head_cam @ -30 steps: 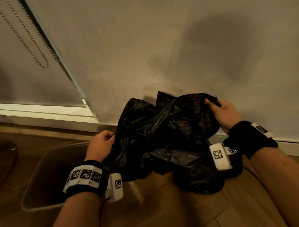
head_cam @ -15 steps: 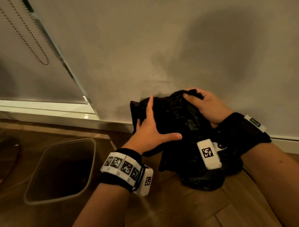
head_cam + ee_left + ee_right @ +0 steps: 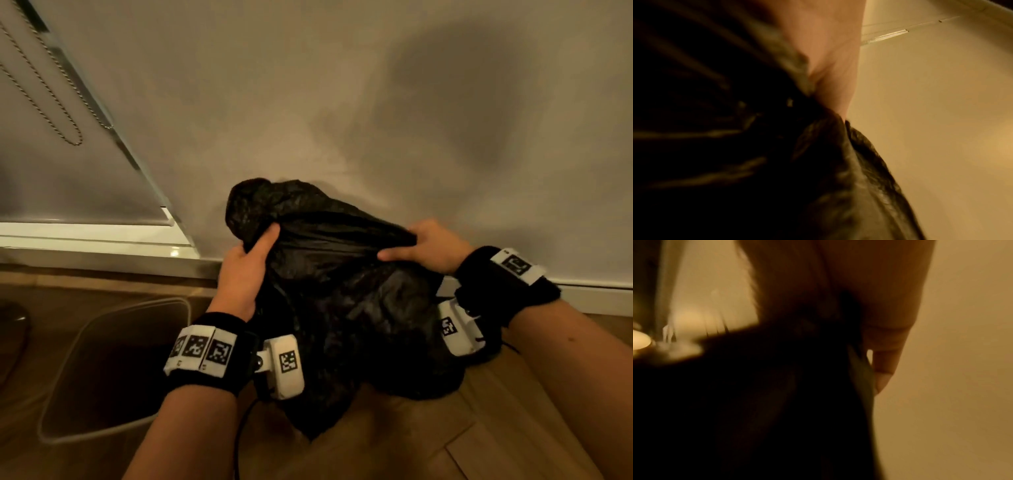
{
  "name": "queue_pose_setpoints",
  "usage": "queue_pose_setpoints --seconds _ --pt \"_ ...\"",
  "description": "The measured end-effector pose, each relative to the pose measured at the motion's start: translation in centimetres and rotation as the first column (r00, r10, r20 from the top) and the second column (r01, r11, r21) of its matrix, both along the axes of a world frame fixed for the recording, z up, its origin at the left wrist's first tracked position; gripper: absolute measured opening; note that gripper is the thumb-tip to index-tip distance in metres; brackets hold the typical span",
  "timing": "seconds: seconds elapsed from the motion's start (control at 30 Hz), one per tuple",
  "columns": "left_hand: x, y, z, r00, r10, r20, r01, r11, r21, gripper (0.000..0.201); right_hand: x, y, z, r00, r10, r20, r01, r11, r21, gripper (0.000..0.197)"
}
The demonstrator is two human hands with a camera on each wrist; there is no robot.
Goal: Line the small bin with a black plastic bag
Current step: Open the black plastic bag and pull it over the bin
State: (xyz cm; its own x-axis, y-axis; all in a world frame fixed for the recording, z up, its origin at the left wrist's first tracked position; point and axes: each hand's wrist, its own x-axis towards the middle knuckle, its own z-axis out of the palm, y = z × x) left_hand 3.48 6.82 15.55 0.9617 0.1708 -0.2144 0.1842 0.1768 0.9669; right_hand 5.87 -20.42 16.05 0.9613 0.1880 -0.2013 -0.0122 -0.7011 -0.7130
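Gripping the black plastic bag [image 3: 342, 291] at both sides: left hand [image 3: 245, 274] clamped on its left fold, right hand [image 3: 428, 248] pinching the top edge. Half a second earlier the left palm lay flat and open on it. Bag hangs crumpled below the grip, off the floor [image 3: 445, 445]. Small bin [image 3: 65, 394] stands unlined, down-left. Wristband markers [image 3: 200, 351]: no legible writing.

The head camera looked forward and down over both wrists at the wall [image 3: 308, 85]. Each wrist camera sat very close behind its fingers, facing along them. All three shared the black bag [image 3: 342, 291] the fingers held.
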Motion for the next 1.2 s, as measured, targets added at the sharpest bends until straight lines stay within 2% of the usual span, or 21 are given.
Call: queue_pose_setpoints --seconds 0.07,0.1,0.17,0.23,0.27,0.33,0.4,0.47,0.5,0.53,0.63,0.67,0.77,0.8,0.83,0.87,0.9,1.03,1.13,1.17,1.2 --pt "0.0 0.7 -0.4 0.999 0.036 -0.029 -0.036 0.999 0.017 0.037 0.3 -1.4 0.4 0.981 -0.187 0.046 0.177 0.97 0.165 0.019" --pt "0.0 0.8 -0.6 0.996 0.069 -0.049 -0.069 0.998 0.004 0.042 0.6 -1.9 0.3 0.958 -0.257 0.128 0.232 0.955 0.183 0.019" --pt "0.0 0.3 -0.7 0.989 0.094 -0.113 -0.101 0.993 -0.06 0.055 0.9 -1.6 -0.3 0.883 -0.293 0.367 0.295 0.954 0.052 0.036" --pt "0.1 -0.6 -0.6 0.977 0.05 -0.209 -0.08 0.987 -0.139 0.057 0.2 0.1 -0.2 0.808 -0.259 0.53 0.308 0.951 -0.006 0.059" --pt "0.1 -1.2 -0.4 0.964 0.013 -0.265 -0.064 0.98 -0.187 0.054 -0.3 1.2 0.1 0.809 -0.214 0.548 0.252 0.968 0.005 0.069" --pt "0.3 -2.1 -0.1 0.941 -0.071 -0.332 -0.033 0.954 -0.297 0.059 -1.3 3.1 0.9 0.883 -0.014 0.469 0.035 0.999 -0.037 0.094" --pt "0.3 -2.7 0.2 0.94 -0.119 -0.32 -0.014 0.924 -0.382 0.07 -2.2 4.5 0.9 0.929 0.226 0.292 -0.209 0.974 -0.091 0.123" --pt "0.1 -2.9 0.6 0.942 -0.174 -0.288 0.027 0.892 -0.45 0.076 -2.8 5.7 0.2 0.915 0.373 0.152 -0.377 0.926 -0.004 0.137" --pt "0.0 -3.0 0.5 0.94 -0.214 -0.266 0.065 0.877 -0.476 0.08 -2.8 6.0 -0.4 0.913 0.383 0.141 -0.395 0.916 0.071 0.133" --pt "-0.1 -3.2 0.3 0.93 -0.274 -0.246 0.132 0.872 -0.472 0.084 -2.7 6.1 -1.1 0.92 0.353 0.171 -0.376 0.919 0.124 0.117" --pt "-1.2 -4.0 0.4 0.884 -0.423 -0.201 0.319 0.858 -0.403 0.087 -1.5 5.2 -2.9 0.925 0.2 0.322 -0.238 0.968 0.082 0.028" --pt "-1.4 -4.1 0.3 0.865 -0.467 -0.183 0.376 0.845 -0.38 0.084 -1.4 4.9 -3.1 0.929 0.179 0.324 -0.214 0.974 0.076 0.019" --pt "-1.3 -4.3 -0.4 0.856 -0.494 -0.154 0.44 0.852 -0.284 0.08 -1.0 3.7 -2.2 0.954 0.087 0.287 -0.165 0.952 0.259 0.037" --pt "-1.1 -4.2 -0.6 0.865 -0.482 -0.141 0.443 0.864 -0.237 0.068 -1.0 3.1 -1.5 0.955 0.023 0.296 -0.125 0.935 0.333 0.045" --pt "-0.9 -3.8 -0.8 0.877 -0.466 -0.116 0.441 0.877 -0.19 0.044 -0.7 2.4 -0.9 0.952 -0.04 0.303 -0.083 0.92 0.383 0.048" --pt "-0.8 -3.4 -0.8 0.884 -0.459 -0.092 0.444 0.884 -0.147 0.02 -0.7 1.8 -0.3 0.953 -0.099 0.287 -0.039 0.898 0.438 0.041" --pt "-0.7 -2.8 -0.6 0.894 -0.441 -0.073 0.433 0.895 -0.109 0.009 -0.4 1.0 0.3 0.957 -0.152 0.247 0.017 0.879 0.477 0.033" --pt "-0.5 -0.3 -0.3 0.96 -0.281 0.015 0.28 0.947 -0.158 0.016 -1.1 -1.2 2.3 0.929 -0.355 0.106 0.233 0.782 0.579 0.044" --pt "-0.3 0.7 -0.4 0.989 -0.134 0.064 0.147 0.948 -0.283 0.036 -1.8 -3.2 2.4 0.853 -0.522 -0.007 0.466 0.755 0.462 0.05" --pt "-0.4 0.7 -0.4 0.988 -0.133 0.078 0.151 0.942 -0.3 0.037 -1.3 -3.7 1.9 0.81 -0.58 -0.083 0.55 0.704 0.45 0.046" --pt "-0.5 0.3 -0.3 0.983 -0.163 0.089 0.183 0.932 -0.314 0.037 -1.1 -3.9 1.5 0.805 -0.588 -0.076 0.552 0.697 0.457 0.044"
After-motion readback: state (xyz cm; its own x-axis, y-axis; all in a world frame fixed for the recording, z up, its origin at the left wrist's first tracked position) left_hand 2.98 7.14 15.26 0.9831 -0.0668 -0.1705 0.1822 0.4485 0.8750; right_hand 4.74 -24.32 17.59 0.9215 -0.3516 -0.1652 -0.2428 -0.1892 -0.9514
